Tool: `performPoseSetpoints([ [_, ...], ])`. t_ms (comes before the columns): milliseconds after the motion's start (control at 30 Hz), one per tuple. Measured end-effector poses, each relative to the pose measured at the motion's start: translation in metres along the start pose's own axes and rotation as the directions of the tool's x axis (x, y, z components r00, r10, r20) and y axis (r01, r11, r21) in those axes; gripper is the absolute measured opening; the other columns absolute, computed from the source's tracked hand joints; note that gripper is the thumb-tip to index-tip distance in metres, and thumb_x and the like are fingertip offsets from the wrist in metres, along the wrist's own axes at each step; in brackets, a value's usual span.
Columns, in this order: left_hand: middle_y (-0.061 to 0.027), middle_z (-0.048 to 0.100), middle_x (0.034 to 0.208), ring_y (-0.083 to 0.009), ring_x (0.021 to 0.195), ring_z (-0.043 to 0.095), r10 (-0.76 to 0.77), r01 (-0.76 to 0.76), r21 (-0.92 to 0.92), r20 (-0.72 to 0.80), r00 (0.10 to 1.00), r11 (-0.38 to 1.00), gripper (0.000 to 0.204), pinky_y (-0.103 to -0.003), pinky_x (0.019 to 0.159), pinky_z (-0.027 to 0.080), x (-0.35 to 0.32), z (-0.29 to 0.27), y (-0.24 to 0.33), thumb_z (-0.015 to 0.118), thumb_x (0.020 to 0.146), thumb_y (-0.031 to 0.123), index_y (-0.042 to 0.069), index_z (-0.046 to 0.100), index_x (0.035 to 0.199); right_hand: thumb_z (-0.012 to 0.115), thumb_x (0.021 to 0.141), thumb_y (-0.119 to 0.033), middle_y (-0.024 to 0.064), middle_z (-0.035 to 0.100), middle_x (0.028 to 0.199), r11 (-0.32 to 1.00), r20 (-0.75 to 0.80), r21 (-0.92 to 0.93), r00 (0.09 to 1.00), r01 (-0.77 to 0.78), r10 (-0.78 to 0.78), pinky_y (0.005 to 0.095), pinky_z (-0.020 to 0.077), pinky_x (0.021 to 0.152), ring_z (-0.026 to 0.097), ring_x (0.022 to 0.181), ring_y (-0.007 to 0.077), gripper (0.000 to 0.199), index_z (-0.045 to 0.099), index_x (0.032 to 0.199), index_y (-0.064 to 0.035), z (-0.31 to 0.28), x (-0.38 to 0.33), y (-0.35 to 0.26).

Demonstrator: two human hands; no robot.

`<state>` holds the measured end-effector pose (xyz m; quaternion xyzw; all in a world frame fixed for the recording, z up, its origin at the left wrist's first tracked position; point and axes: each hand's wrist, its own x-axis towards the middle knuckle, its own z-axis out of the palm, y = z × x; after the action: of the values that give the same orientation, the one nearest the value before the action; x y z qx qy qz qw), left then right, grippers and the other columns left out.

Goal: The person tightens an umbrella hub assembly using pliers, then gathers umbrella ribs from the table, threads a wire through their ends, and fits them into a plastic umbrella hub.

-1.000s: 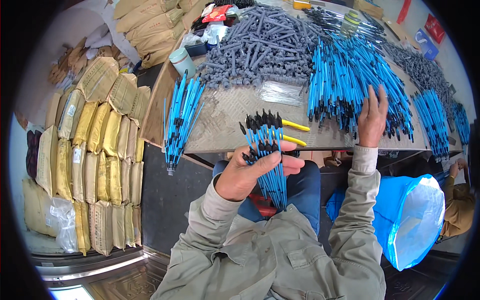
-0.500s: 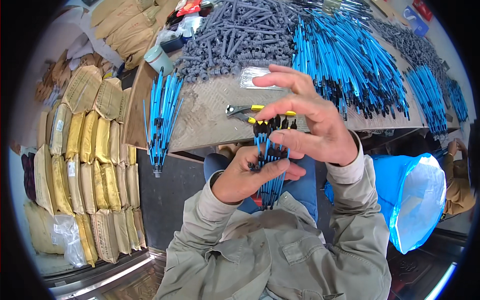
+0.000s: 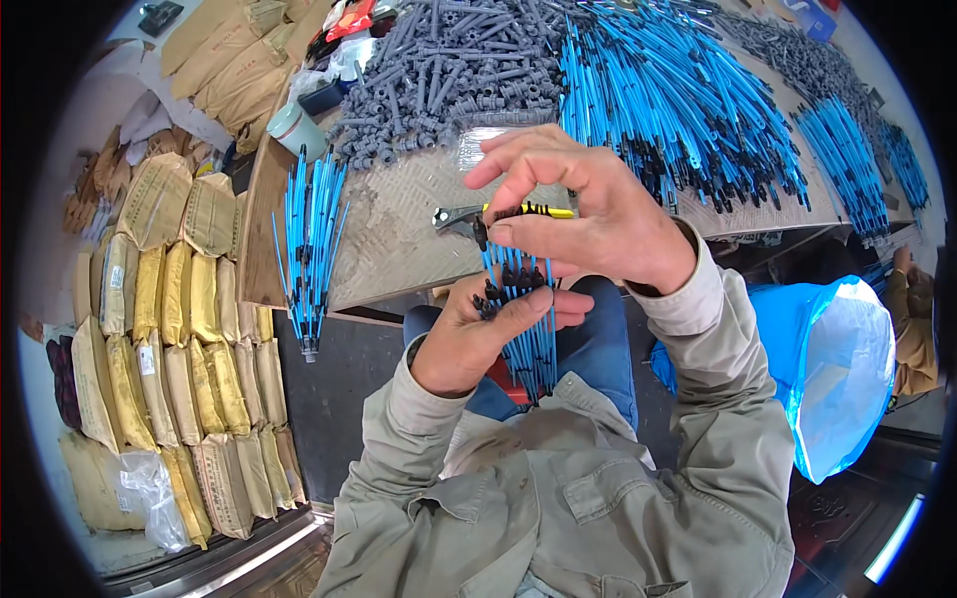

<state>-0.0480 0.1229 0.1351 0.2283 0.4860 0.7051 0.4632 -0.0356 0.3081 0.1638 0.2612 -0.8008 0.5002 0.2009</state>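
Overhead: worn wooden table (image 3: 399, 229), heaped grey plastic fittings (image 3: 439, 70), glossy blue rods (image 3: 678, 110). Left hand (image 3: 478, 334) clenching a thin rod bundle (image 3: 528, 319); right hand (image 3: 588, 214) pinching one black-tipped rod.

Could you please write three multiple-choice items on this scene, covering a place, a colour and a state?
1. Where does the yellow-handled metal tool lie?
A on the wooden workbench
B in the blue plastic bag
C on the floor

2. What colour are the thin plastic rods bundled in the left hand?
A red
B blue
C green

3. What is the right hand doing?
A resting flat on the bench
B pinching one rod's black tip
C hanging empty

A: it lies on the bench beyond the hands. B: blue with black tips. B: fingertips close on a tip above the bundle.
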Motion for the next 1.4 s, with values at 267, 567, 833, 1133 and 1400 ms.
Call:
performPoseSetpoints([
  [267,-0.0151,0.062,0.108,-0.0217,0.099,0.062,0.218,-0.209,0.068,-0.16,0.963,0.976,0.028,-0.034,0.085,0.049,-0.008,-0.007,-0.007,0.053,0.092,0.018,-0.005,0.056,0.109,0.067,0.079,-0.009,0.0077,0.063,0.106,0.995,-0.067,0.091,0.996,-0.045,0.051,0.0342,0.0402,0.092,0.053,0.11,0.0236,0.017,0.065,0.095,-0.0031,-0.01,-0.006,-0.005],
  [567,-0.0209,0.063,0.1,-0.0334,0.088,0.064,0.461,-0.48,-0.044,-0.213,0.861,0.876,0.025,-0.05,0.081,0.051,-0.036,-0.001,0.014,0.044,0.096,0.031,0.011,0.047,0.111,0.058,0.085,-0.016,0.0076,0.068,0.08,0.728,-0.614,-0.336,0.725,-0.598,0.312,0.0278,0.0514,0.066,0.064,0.073,0.0136,0.02,0.067,0.093,-0.0005,-0.209,-0.011,0.082],
  [833,-0.0251,0.063,0.096,-0.0321,0.081,0.065,0.188,-0.328,-0.225,-0.482,0.856,0.918,0.028,-0.045,0.075,0.053,-0.049,-0.025,0.009,0.048,0.094,0.028,0.004,0.049,0.109,0.058,0.074,-0.022,0.0207,0.064,0.081,0.232,-0.774,-0.601,0.629,-0.765,0.072,0.044,0.0504,0.074,0.063,0.08,0.0372,0.017,0.07,0.079,-0.0108,-0.268,-0.011,0.155],
  [1133,-0.024,0.064,0.092,-0.0305,0.08,0.066,0.162,-0.323,-0.279,-0.476,0.864,0.904,0.028,-0.045,0.073,0.054,-0.042,-0.036,0.01,0.049,0.094,0.027,0.002,0.051,0.107,0.066,0.071,-0.028,0.0176,0.067,0.089,0.079,-0.601,-0.667,0.598,-0.741,0.529,0.0391,0.0491,0.079,0.064,0.086,0.031,0.025,0.07,0.084,-0.0069,-0.281,0.001,0.174],
  [1400,-0.0238,0.063,0.096,-0.0316,0.084,0.066,0.132,-0.266,-0.273,-0.427,0.895,0.924,0.023,-0.045,0.076,0.055,-0.031,-0.022,0.005,0.056,0.089,0.01,0.0,0.051,0.108,0.065,0.073,-0.036,0.0154,0.068,0.084,0.139,-0.763,-0.571,0.586,-0.809,0.273,0.0383,0.0509,0.073,0.066,0.08,0.0294,0.031,0.069,0.086,-0.0074,-0.278,-0.011,0.152],
])
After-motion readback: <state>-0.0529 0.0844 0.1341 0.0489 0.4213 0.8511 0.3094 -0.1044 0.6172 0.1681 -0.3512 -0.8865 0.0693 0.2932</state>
